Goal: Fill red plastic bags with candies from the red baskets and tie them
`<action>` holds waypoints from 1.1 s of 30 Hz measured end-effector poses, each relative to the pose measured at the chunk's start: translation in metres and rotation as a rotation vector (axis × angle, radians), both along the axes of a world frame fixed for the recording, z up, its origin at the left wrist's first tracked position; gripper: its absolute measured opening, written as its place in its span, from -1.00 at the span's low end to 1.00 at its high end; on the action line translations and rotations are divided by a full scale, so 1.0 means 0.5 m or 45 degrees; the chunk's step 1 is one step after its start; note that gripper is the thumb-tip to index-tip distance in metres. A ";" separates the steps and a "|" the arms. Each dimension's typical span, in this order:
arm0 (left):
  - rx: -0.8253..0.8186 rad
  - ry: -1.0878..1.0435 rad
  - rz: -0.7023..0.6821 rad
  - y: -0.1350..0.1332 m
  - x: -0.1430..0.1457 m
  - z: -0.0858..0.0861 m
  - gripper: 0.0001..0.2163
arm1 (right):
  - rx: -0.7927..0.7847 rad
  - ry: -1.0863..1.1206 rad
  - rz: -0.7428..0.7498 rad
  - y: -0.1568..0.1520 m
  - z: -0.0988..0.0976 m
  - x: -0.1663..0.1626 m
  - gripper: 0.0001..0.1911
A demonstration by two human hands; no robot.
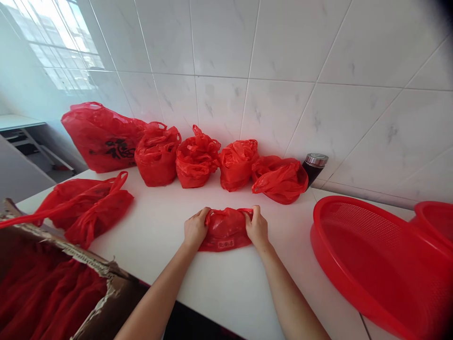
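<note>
A red plastic bag (226, 229) with a small printed label near its lower edge rests on the white table. My left hand (196, 228) grips its upper left corner, fingers curled round the plastic. On the opposite side, my right hand (257, 225) pinches the upper right corner. Between both hands the bag's top edge is gathered and slightly bunched; what is inside cannot be made out. Behind it stands a row of filled red bags, among them one bag (238, 163) straight back and another bag (281, 179) lying lower to the right.
A black bottle (313, 167) with a silver lid leans by the tiled wall. Large red plastic baskets (357, 264) take up the right side. At lower left is a cardboard box (116, 288) holding red material, beside a loose red bag (88, 208). A big red bag (102, 137) stands back left.
</note>
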State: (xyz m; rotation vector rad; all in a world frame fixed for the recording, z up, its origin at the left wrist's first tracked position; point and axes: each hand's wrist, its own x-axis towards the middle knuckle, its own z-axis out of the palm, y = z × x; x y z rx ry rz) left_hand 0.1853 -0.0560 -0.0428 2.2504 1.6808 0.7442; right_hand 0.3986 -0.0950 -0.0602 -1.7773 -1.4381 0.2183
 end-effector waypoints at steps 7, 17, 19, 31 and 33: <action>0.135 -0.362 0.093 -0.047 -0.037 0.052 -0.72 | 0.034 0.528 0.406 -0.049 0.085 -0.018 -0.65; 0.064 -0.538 -0.008 -0.091 -0.081 0.038 -0.76 | 0.199 1.038 0.226 -0.033 0.081 0.016 -0.58; 0.015 -0.558 -0.007 -0.100 -0.088 0.044 -0.73 | 0.202 1.036 0.189 -0.036 0.084 0.018 -0.60; 0.045 -0.039 -0.308 -0.113 0.008 0.161 -0.78 | 0.315 1.214 0.523 -0.083 0.152 -0.058 -0.73; -0.087 -0.023 -0.349 -0.109 0.031 0.164 -0.83 | 0.366 1.221 0.503 -0.081 0.149 -0.055 -0.73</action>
